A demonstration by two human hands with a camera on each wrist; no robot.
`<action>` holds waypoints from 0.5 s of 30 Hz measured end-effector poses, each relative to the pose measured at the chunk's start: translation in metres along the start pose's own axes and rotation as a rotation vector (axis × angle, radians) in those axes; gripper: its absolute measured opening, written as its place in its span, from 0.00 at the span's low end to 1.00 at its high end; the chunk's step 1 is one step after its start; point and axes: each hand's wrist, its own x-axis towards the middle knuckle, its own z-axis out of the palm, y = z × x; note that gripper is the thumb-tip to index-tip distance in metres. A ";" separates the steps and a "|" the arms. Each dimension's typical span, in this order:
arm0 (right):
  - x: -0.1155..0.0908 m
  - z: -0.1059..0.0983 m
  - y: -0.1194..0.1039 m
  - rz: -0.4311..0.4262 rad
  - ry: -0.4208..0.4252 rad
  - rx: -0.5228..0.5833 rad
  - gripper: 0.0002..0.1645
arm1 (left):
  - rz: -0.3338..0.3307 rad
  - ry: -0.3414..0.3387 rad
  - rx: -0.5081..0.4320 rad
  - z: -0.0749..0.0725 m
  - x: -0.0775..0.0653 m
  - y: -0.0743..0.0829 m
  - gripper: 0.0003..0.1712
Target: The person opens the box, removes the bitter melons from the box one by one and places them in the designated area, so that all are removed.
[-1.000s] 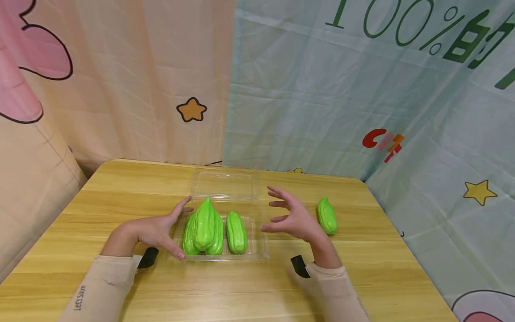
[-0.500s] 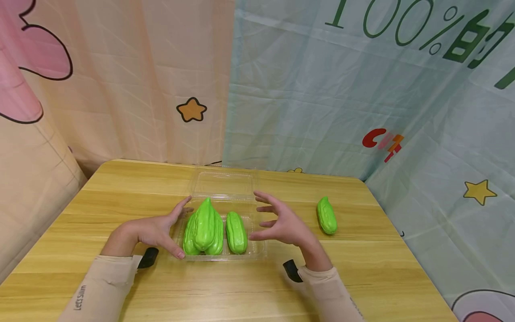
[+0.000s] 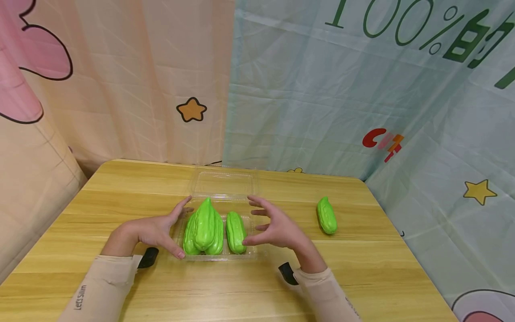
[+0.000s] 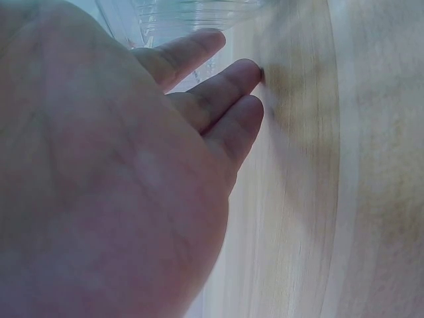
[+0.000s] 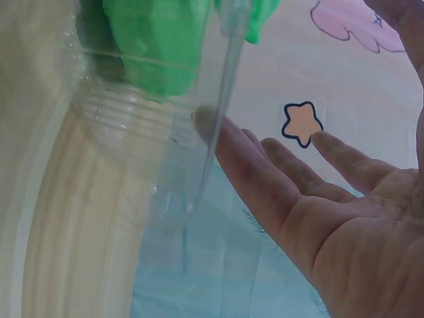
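A clear plastic clamshell box (image 3: 217, 257) stands on the table with its lid (image 3: 224, 182) folded back. Inside lie several ribbed green fruits, one stacked on top at the left (image 3: 204, 226) and a single one (image 3: 236, 232) at the right. My left hand (image 3: 158, 229) spreads along the box's left side, thumb by the front corner. At the right side, my right hand (image 3: 277, 229) has its fingers extended and parted; in the right wrist view its fingertip (image 5: 207, 122) is right at the clear wall. Neither hand grips a fruit.
Another ribbed green fruit (image 3: 327, 215) lies alone on the wooden table (image 3: 225, 295), right of the box. Printed cloth curtains (image 3: 301, 98) hang behind the table and along its sides. Each wrist bears a black mount (image 3: 148, 258).
My right hand has moved left, away from the lone fruit and up to the box's right side, which now shows farther left. My left hand has stayed in place.
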 end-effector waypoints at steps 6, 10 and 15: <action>0.003 0.010 0.003 0.014 -0.006 0.002 0.62 | -0.002 0.000 0.005 0.000 0.000 0.000 0.87; 0.005 0.017 0.002 0.033 0.014 -0.027 0.62 | -0.004 0.002 0.007 0.000 0.000 0.000 0.87; 0.005 0.025 0.000 0.051 0.034 -0.079 0.63 | -0.007 0.001 0.012 0.000 0.000 0.000 0.87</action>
